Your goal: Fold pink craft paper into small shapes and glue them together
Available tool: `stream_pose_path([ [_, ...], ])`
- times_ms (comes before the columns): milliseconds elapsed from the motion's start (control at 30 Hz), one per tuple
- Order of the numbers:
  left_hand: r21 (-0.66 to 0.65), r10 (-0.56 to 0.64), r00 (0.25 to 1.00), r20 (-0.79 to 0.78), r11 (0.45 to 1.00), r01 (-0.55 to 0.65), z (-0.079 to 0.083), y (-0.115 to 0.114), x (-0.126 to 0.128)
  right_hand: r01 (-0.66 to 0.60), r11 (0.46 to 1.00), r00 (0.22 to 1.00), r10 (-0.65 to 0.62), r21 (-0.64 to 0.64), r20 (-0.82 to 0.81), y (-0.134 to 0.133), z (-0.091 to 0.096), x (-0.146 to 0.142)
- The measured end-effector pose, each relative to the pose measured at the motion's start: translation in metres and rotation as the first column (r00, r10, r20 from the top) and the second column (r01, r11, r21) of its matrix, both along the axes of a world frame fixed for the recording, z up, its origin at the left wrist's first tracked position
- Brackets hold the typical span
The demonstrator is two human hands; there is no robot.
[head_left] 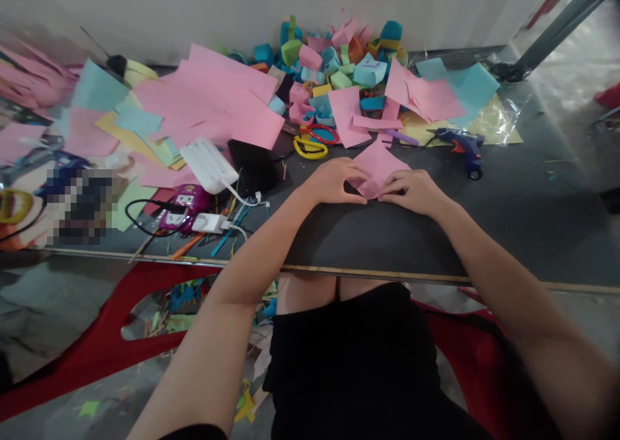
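A pink sheet of paper lies on the dark table in front of me, turned so that a corner points away and with its near corner folded up. My left hand curves round its left side, fingertips on the paper and thumb low by the near edge. At the near fold, my right hand pinches the paper between thumb and fingers. Just beyond the sheet are scissors with red and yellow handles and a purple strip. To the right lies a blue glue gun.
Folded paper pieces are heaped against the wall. Pink sheets pile up at the left, near a white power bank and a purple power strip with cables. Clear plastic wrap lies far right. A red chair is below.
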State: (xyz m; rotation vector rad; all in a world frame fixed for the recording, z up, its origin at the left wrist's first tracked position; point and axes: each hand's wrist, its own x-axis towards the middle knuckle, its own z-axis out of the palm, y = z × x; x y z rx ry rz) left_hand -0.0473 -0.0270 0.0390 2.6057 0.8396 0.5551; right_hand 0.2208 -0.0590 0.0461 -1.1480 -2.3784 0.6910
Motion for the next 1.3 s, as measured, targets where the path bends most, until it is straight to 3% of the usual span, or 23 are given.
stream_pose_path([
  [233,-0.022,-0.003,0.998,0.059,1.0,0.004,-0.007,-0.013,0.023,0.162,0.986,0.986,-0.163,-0.028,-0.038,-0.001,-0.003,-0.004],
  [333,-0.043,0.079,0.994,0.071,0.996,-0.076,-0.011,-0.013,0.029,0.14,0.988,0.987,-0.145,-0.067,-0.07,0.003,0.0,0.007],
  [400,-0.037,0.115,0.991,0.065,0.993,-0.113,-0.012,-0.013,0.028,0.13,0.991,0.985,-0.131,-0.016,-0.109,0.009,0.003,0.017],
  [533,-0.03,0.047,0.998,0.052,0.999,-0.046,-0.009,-0.009,0.018,0.036,0.999,0.997,-0.034,0.024,-0.073,0.017,0.0,0.031],
  [633,-0.015,0.003,0.999,0.041,1.0,-0.002,-0.009,-0.006,0.012,0.041,0.998,0.999,-0.04,0.05,-0.021,0.018,-0.006,0.029],
  [833,0.063,0.085,0.996,-0.015,0.994,-0.084,-0.012,-0.005,0.016,0.032,0.985,0.999,-0.037,0.17,0.026,0.014,-0.01,0.017],
  [933,0.063,0.042,0.998,-0.044,0.997,-0.039,-0.011,-0.004,0.015,0.02,0.983,0.999,-0.025,0.184,0.026,0.012,-0.008,0.016],
  [1033,-0.005,-0.024,0.999,-0.034,1.0,0.024,-0.009,0.001,0.009,0.005,0.985,1.0,-0.008,0.174,0.019,0.011,-0.006,0.016],
  [1167,-0.236,-0.092,0.996,0.008,0.968,0.092,-0.008,0.012,-0.005,0.003,0.988,1.0,-0.003,0.151,0.003,0.01,-0.005,0.016],
  [1300,-0.319,-0.043,0.99,0.135,0.944,0.085,-0.008,0.016,-0.014,-0.022,0.99,1.0,0.019,0.143,0.022,0.012,-0.005,0.015],
])
